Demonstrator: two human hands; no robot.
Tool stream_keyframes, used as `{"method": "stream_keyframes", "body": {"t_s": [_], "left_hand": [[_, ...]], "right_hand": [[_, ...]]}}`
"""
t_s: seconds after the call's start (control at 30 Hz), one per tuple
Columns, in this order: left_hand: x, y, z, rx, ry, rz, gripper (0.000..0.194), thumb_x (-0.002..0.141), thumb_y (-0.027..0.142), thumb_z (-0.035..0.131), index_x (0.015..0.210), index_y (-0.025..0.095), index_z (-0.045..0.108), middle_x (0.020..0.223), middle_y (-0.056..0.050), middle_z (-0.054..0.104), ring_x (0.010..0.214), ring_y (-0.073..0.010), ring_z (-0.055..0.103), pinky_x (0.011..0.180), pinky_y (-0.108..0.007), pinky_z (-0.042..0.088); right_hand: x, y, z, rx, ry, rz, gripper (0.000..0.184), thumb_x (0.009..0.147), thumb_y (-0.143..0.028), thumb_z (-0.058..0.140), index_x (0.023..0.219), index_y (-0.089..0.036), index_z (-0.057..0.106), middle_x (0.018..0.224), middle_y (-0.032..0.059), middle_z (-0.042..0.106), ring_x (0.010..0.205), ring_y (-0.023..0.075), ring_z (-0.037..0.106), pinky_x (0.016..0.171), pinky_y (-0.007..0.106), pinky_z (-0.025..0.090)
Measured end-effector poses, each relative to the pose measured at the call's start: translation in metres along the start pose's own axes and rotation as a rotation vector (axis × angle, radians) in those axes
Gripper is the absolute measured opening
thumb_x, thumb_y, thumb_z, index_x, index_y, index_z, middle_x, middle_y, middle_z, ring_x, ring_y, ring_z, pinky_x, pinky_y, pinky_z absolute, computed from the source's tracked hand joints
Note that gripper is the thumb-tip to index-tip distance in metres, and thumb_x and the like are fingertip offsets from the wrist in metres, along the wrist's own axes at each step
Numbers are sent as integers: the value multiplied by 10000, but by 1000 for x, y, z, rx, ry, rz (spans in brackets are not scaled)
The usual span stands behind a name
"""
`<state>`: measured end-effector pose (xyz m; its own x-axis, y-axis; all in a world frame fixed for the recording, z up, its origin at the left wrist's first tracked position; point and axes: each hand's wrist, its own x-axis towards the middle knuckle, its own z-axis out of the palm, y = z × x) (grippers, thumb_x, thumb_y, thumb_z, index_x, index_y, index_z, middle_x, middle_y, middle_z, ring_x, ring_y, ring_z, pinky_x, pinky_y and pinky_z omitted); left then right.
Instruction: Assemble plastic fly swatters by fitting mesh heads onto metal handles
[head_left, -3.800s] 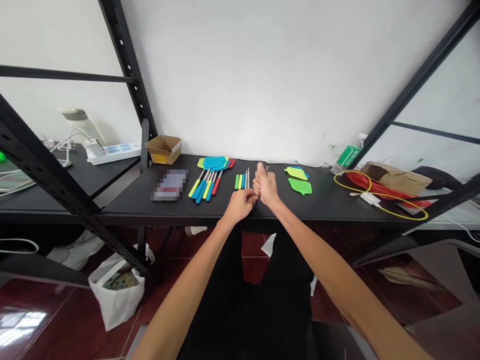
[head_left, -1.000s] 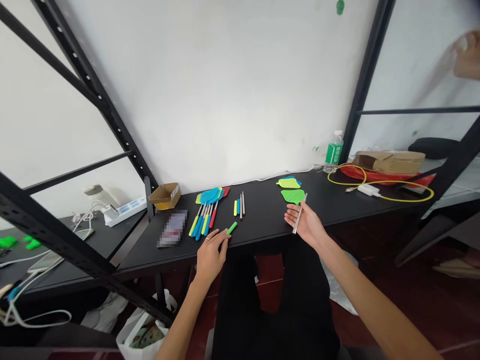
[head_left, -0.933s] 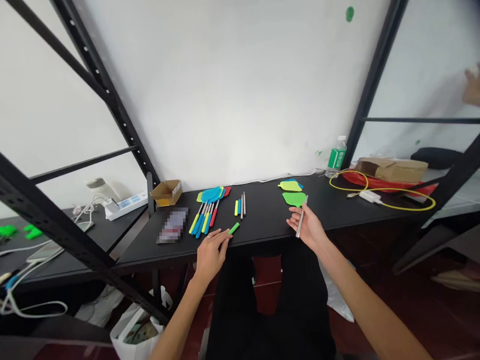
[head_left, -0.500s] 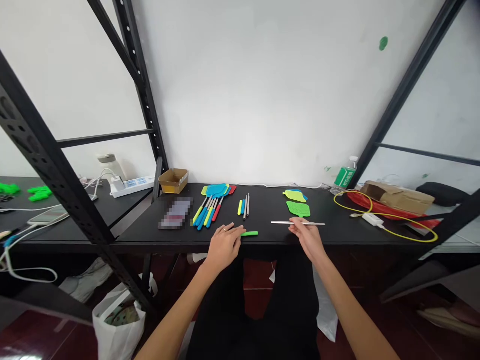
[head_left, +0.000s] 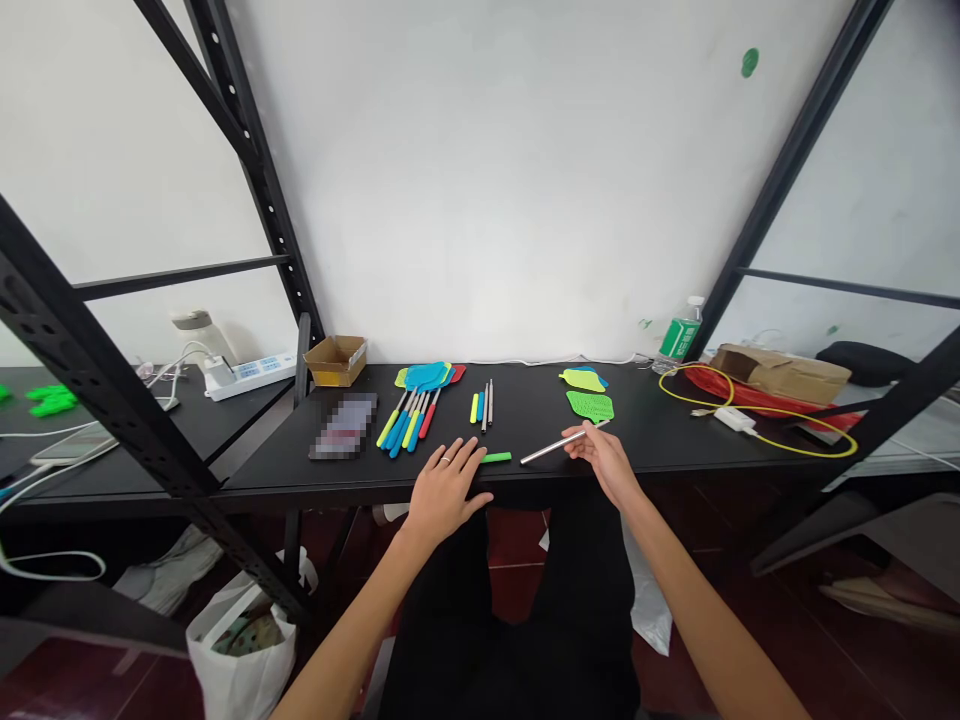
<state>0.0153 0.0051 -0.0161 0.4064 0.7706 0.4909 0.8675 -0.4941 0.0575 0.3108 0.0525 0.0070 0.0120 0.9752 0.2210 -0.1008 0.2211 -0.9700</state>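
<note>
My right hand (head_left: 602,462) pinches a thin silver metal rod (head_left: 551,447) that slants down to the left over the black table (head_left: 300,462). My left hand (head_left: 446,485) lies flat at the table's front edge, fingers spread, beside a short green handle sleeve (head_left: 496,457). Behind the hands lie loose yellow and blue sleeves with bare rods (head_left: 482,404). Flat green and yellow swatter heads (head_left: 589,403) lie to the right. A bundle of assembled swatters (head_left: 420,400) with coloured handles lies to the left.
A small cardboard box (head_left: 335,358) stands at the table's back left and a blurred flat item (head_left: 343,425) lies near it. A green bottle (head_left: 679,336), a yellow cable (head_left: 757,422) and a brown box (head_left: 780,371) are at the right. Black rack posts (head_left: 247,160) frame both sides.
Earlier both hands worked together on a rod. Since then the green sleeve has been laid on the table, and my right hand has swung the rod from level to slanted toward the sleeve.
</note>
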Motion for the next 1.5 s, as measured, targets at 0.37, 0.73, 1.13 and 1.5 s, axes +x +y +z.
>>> {"method": "stream_keyframes", "body": {"t_s": [0.37, 0.73, 1.13, 1.5], "left_hand": [[0, 1, 4, 31, -18, -35, 737, 904, 510, 634, 1551, 294, 356, 1577, -84, 417, 1466, -353, 350, 1197, -559, 270], [-1, 4, 4, 49, -5, -58, 696, 903, 509, 635, 1524, 307, 396, 1587, -99, 399, 1471, -395, 319, 1185, -669, 198], [-2, 6, 2, 178, -33, -51, 659, 949, 581, 523, 1524, 285, 401, 1575, -77, 428, 1457, -365, 355, 1165, -621, 296], [-1, 7, 0, 193, -44, -47, 647, 956, 593, 498, 1517, 281, 418, 1572, -74, 433, 1454, -361, 362, 1158, -620, 309]], "right_hand": [[5, 6, 1, 8, 108, 11, 459, 687, -465, 839, 1030, -198, 691, 813, 19, 669, 745, 176, 651, 793, 357, 573], [-1, 10, 7, -521, 135, -168, 227, 894, -431, 597, 973, -238, 688, 895, 48, 725, 819, 240, 709, 851, 378, 483], [-5, 20, 11, -1217, 232, -256, 356, 1008, -431, 427, 1050, -248, 729, 1126, 130, 625, 1060, 300, 545, 886, 401, 416], [-12, 25, 18, -1313, 247, -363, 291, 1002, -392, 472, 997, -245, 723, 1172, 66, 688, 1057, 273, 594, 836, 368, 425]]}}
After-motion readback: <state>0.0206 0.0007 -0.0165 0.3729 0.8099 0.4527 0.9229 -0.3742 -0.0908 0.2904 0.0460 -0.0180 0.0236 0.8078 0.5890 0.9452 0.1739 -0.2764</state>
